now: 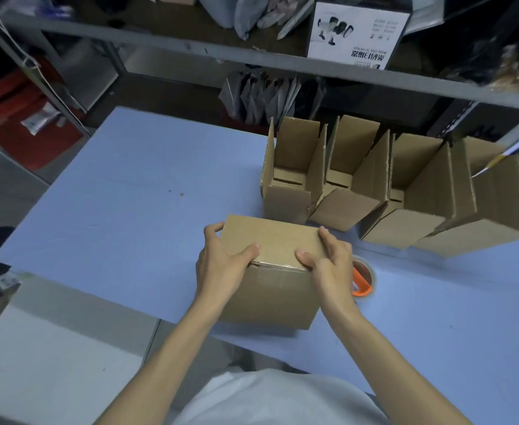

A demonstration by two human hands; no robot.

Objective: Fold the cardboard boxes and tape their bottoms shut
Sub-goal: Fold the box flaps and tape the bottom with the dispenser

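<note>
A brown cardboard box [272, 240] stands on the blue table [114, 210] with its closed side facing up; clear tape shows along its near top edge. My left hand [221, 265] grips the box's left side, thumb on the top face. My right hand [328, 268] grips its right side the same way. A tape roll with an orange dispenser [363, 282] lies on the table just right of the box, partly hidden behind my right hand. Several folded boxes [344, 185] stand in a row behind, open tops up.
A grey metal shelf rack [191, 47] runs along the far side of the table, holding bags and a white printed carton [356, 35]. Red crates [13, 118] sit on the floor at the left. The table's left part is bare blue surface.
</note>
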